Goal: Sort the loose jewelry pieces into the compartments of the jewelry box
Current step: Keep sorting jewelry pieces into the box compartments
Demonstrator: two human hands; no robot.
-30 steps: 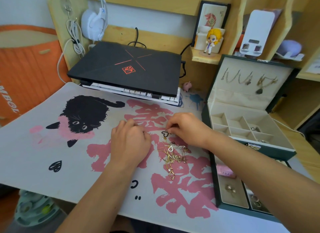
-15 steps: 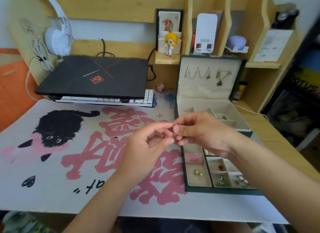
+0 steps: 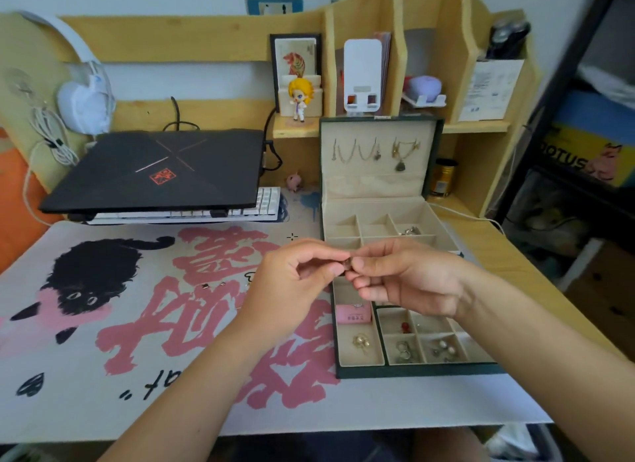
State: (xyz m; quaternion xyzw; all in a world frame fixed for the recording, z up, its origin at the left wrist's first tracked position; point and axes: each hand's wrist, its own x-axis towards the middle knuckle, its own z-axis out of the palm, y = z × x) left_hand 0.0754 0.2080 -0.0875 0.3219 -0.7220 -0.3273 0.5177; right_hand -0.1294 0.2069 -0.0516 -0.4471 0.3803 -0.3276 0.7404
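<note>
a wide white desk mat (image 3: 103, 403) printed with a black cat and pink brush strokes covers the desk. a closed black laptop (image 3: 158, 169) sits at the back on a white keyboard. at the right stands the dark green, cream-lined jewelry box (image 3: 412, 370), lid up, chains hanging inside it. the left hand (image 3: 292, 289) and right hand (image 3: 409, 279) meet raised in front of the box's near edge, fingertips pinched together on a tiny dark jewelry piece (image 3: 347, 264), too small to identify.
</note>
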